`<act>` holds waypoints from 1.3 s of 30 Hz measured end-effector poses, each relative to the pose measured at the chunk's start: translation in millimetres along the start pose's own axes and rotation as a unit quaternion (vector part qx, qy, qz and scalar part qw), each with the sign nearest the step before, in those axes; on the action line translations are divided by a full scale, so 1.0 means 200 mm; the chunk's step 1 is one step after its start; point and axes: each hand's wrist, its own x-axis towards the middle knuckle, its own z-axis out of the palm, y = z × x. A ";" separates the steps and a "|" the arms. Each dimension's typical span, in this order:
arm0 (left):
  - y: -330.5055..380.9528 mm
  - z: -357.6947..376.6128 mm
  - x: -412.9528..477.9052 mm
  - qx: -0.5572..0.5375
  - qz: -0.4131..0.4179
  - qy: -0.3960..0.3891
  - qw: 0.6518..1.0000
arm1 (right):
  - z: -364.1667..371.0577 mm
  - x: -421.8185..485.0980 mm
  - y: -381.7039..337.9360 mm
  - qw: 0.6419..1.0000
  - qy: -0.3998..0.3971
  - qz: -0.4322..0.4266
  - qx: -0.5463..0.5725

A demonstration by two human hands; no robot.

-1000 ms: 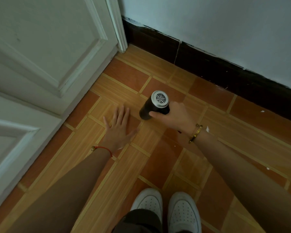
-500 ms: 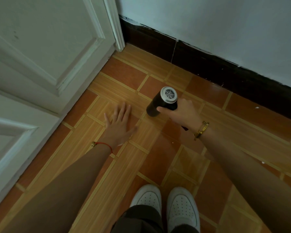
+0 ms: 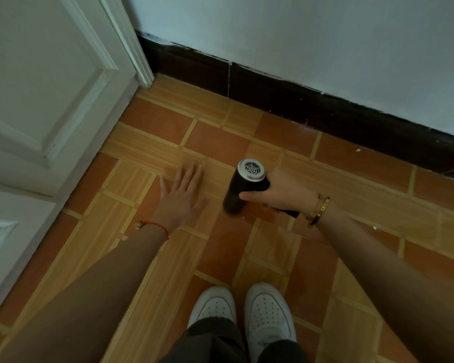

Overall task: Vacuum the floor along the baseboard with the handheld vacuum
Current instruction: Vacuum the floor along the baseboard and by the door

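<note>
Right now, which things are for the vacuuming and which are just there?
For the job:
handheld vacuum, held in the right hand
floor
dark baseboard
white specks near the baseboard

Just there:
left hand, flat on the floor
white door
white shoes
bracelets

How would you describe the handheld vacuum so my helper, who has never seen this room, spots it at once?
Find the dark baseboard under the white wall, right of the white door. On the tiled floor in front of it, the right hand grips the handheld vacuum. It is a short black cylinder with a round silver grille on its upper end, unlike anything nearby.
</note>
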 end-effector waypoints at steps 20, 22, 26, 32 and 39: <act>0.29 0.00 0.15 0.044 0.074 0.005 0.996 | -0.06 -0.20 0.25 0.961 0.259 0.048 -0.089; 0.34 0.02 0.18 0.061 0.096 0.004 0.993 | -0.10 -0.22 0.30 0.951 0.301 0.050 -0.041; 0.44 0.05 0.24 0.081 0.126 -0.019 0.989 | -0.16 -0.25 0.36 0.927 0.371 0.040 0.028; 0.56 0.09 0.28 0.107 0.104 -0.072 0.986 | -0.19 -0.27 0.44 0.949 0.310 0.055 0.035; 0.57 0.10 0.30 0.140 0.080 -0.103 0.982 | -0.17 -0.28 0.49 0.954 0.292 0.055 0.034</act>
